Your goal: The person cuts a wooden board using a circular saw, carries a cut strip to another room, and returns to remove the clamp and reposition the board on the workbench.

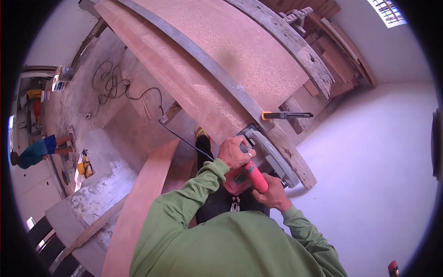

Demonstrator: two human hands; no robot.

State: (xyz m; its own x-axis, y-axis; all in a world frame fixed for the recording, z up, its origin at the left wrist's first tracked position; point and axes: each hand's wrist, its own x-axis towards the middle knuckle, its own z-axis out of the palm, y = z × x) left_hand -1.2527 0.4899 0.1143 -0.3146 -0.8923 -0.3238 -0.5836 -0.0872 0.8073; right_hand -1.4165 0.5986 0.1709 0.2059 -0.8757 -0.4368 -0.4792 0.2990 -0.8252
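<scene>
Circular saw (pixel 272 159): sitting at the five o'clock end of the board (pixel 207 102), being gripped by left hand (pixel 234 153) ahead, right hand (pixel 274 193) behind, apparently for steadiness; lying near straightedge (pixel 237 90) probably being pinned by one o'clock clamp (pixel 290 115).

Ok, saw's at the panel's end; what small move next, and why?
I'd probably check that the saw sits snug against the strip before pushing on. Its front plate is at the near end of the panel, close to the strip, and the clamp is right there. The left hand and right hand both grip the saw.
</scene>
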